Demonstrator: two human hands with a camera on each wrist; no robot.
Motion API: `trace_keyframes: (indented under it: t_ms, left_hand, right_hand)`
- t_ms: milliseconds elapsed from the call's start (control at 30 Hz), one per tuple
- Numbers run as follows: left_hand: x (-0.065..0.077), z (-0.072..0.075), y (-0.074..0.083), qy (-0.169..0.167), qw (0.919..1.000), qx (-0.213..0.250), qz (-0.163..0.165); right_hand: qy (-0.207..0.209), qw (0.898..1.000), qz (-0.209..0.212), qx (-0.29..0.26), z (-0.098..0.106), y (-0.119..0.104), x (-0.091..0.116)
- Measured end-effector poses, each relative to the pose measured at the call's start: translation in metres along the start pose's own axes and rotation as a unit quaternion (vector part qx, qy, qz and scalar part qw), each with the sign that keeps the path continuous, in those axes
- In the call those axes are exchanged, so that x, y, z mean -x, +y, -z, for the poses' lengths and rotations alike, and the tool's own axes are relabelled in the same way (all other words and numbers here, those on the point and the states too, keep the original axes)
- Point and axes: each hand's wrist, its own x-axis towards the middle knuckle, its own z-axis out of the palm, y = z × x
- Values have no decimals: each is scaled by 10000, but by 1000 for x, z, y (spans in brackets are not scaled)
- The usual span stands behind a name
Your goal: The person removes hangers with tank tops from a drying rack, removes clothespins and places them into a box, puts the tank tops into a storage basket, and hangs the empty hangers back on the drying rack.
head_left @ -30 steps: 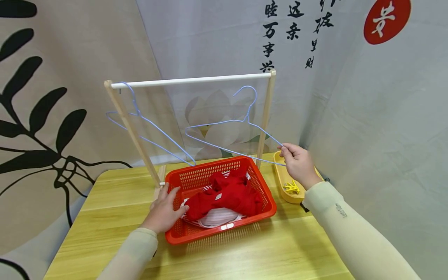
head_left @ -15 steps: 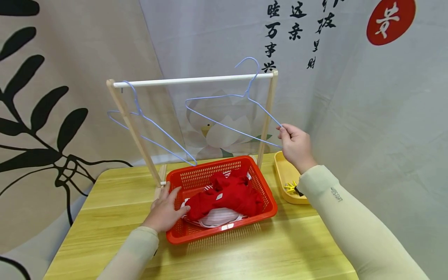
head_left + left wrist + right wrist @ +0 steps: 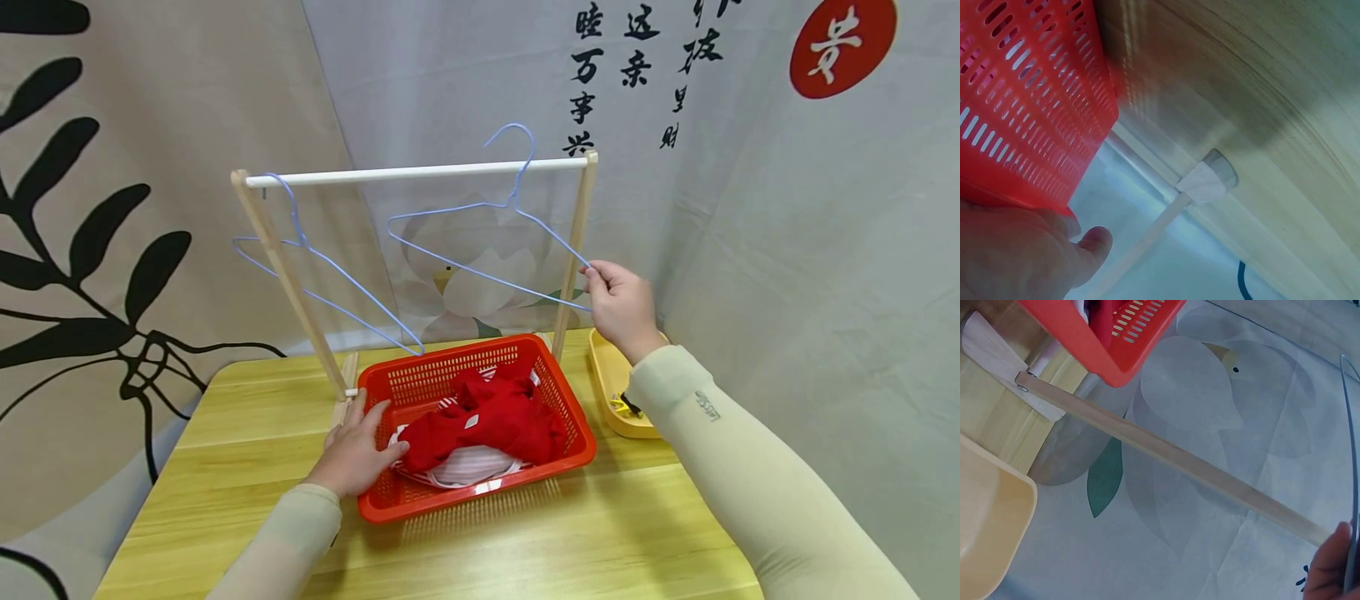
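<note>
In the head view my right hand [image 3: 622, 307] pinches the right end of a light blue wire hanger [image 3: 480, 271]. The hanger's hook rises above the white rod [image 3: 420, 172] of a small wooden rack; I cannot tell whether it touches the rod. My left hand [image 3: 354, 454] rests with fingers spread on the left rim of a red plastic basket [image 3: 480, 498], thumb over the inside. Folded red clothing [image 3: 498, 425] and a striped piece lie in the basket. Another blue wire hanger [image 3: 360, 287] hangs from the rod's left end.
The rack's posts [image 3: 288, 287] stand left and right behind the basket. A yellow tray [image 3: 607, 367] with yellow clips [image 3: 621, 406] sits on the wooden table [image 3: 225, 475] at right, partly behind my right forearm. Printed cloth curtains [image 3: 780, 250] enclose the back and right side.
My right hand has raised the hanger, so its hook went from below rod level to above it, then shifted slightly left. The left hand has stayed on the basket.
</note>
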Motion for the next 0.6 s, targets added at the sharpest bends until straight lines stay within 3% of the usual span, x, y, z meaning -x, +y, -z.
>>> trace_keyframes:
  t_ms: [600]
  left_hand:
    - [-3,-2,-2,-48,10000,-38,11]
  right_hand:
    - [-414,9991,-1,-27,-17,0,5]
